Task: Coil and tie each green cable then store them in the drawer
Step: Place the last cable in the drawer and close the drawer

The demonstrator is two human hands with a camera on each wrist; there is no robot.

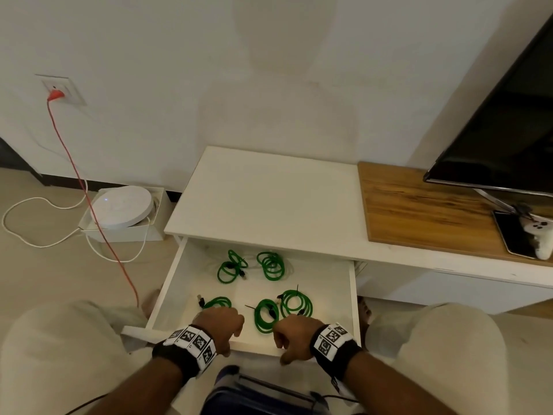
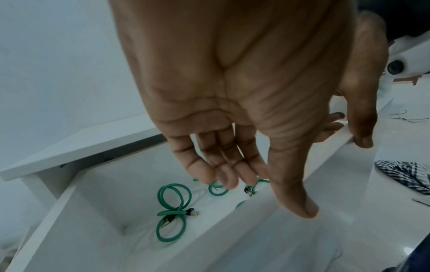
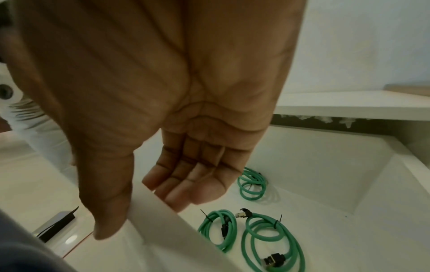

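open white wooden drawer (image 1: 167,290) holding five coiled green cables, both hands at its front panel

left hand (image 1: 220,323) and right hand (image 1: 294,332) hang loose-fingered over the front edge, fingers inside, thumbs outside, holding nothing. the bundles, such as the tied green cable coil (image 1: 296,304), look light, springy and slick; best lifted at the black tie.

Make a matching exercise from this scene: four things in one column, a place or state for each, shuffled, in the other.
1. green cables
2. drawer
3. orange cord
4. phone

a. pulled open
b. plugged into the wall socket
c. coiled, lying inside the drawer
d. lying on the wooden top below the screen

Pairs: 1-c, 2-a, 3-b, 4-d
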